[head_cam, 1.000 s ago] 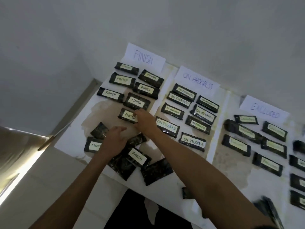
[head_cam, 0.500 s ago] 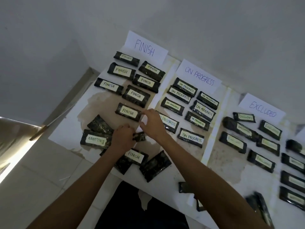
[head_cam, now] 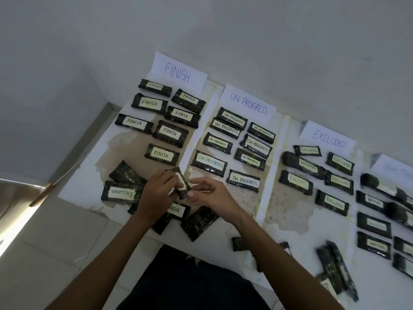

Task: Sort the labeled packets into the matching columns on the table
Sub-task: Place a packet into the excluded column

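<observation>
Dark packets with pale labels lie on a white table point(head_cam: 76, 186) under paper headers FINISH point(head_cam: 177, 73), ON PROGRESS point(head_cam: 248, 104) and EXCLUDED point(head_cam: 328, 140). My left hand point(head_cam: 156, 193) holds a small dark packet point(head_cam: 182, 183) lifted above the near pile; its label is partly hidden by my fingers. My right hand point(head_cam: 212, 193) touches that packet's lower end with its fingertips, fingers apart. Under my hands lie unsorted packets: one reading EXCLUDED point(head_cam: 121, 193), one reading FINISH point(head_cam: 178, 210), and some face down point(head_cam: 199, 222).
A fourth column of packets point(head_cam: 373, 224) fills the far right under a blurred header point(head_cam: 393, 168). More loose packets point(head_cam: 335, 269) lie near the table's front edge. A wall rises behind the headers, and tiled floor point(head_cam: 44, 242) shows at the left.
My right hand left the FINISH packet it set in its column and came back toward me. My left hand picked a small packet out of the pile and lifted it between both hands.
</observation>
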`<state>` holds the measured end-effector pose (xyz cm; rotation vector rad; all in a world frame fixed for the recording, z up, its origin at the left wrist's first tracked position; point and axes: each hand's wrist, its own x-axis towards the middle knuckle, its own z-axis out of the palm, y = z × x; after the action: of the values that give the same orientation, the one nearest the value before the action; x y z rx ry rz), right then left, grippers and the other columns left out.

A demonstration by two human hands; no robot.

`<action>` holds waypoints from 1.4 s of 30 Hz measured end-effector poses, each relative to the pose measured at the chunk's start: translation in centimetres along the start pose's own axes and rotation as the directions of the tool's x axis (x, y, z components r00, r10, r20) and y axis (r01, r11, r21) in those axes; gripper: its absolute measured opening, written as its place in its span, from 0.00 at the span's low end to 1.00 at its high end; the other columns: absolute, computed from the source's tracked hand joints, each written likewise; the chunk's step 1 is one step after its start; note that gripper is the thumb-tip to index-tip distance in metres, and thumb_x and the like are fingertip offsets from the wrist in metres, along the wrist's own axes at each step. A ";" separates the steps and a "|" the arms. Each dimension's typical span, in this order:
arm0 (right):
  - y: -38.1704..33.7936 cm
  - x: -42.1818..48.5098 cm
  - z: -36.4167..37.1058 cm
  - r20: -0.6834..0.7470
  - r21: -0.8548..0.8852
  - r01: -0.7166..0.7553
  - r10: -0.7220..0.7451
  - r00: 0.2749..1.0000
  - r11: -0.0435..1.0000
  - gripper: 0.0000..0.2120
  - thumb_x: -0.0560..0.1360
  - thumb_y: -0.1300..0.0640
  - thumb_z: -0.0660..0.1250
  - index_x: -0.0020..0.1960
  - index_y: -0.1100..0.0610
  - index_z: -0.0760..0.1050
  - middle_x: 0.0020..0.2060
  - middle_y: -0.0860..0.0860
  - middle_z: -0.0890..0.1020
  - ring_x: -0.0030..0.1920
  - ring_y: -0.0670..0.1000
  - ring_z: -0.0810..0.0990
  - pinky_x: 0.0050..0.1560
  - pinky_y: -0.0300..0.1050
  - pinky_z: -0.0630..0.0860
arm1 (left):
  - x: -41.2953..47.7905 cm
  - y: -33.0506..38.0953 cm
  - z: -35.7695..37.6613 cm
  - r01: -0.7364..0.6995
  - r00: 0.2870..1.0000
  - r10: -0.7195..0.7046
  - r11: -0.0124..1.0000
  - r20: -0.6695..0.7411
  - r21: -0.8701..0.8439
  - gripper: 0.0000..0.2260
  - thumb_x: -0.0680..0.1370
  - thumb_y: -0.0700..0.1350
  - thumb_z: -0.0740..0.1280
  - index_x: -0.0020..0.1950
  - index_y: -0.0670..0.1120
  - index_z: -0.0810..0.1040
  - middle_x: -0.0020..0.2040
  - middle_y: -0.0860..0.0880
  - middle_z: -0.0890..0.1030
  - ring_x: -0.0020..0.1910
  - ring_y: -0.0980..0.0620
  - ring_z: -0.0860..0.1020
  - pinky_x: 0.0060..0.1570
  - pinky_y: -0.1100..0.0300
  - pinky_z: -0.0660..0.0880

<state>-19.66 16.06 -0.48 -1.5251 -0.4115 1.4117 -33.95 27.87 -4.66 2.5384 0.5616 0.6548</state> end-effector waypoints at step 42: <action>5.4 -7.2 -14.1 -0.106 -0.971 0.017 -0.492 0.864 0.240 0.16 0.61 0.70 0.72 0.48 0.62 0.79 0.45 0.59 0.79 0.45 0.61 0.75 0.44 0.54 0.75 | 6.9 12.9 8.0 0.536 0.655 -0.243 0.817 0.716 -0.213 0.19 0.77 0.47 0.63 0.68 0.49 0.68 0.58 0.48 0.77 0.53 0.52 0.76 0.52 0.58 0.73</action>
<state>-10.93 2.03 -2.96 -2.4866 -1.3958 0.3913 -20.70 18.16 -1.87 1.9382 0.6081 -0.2934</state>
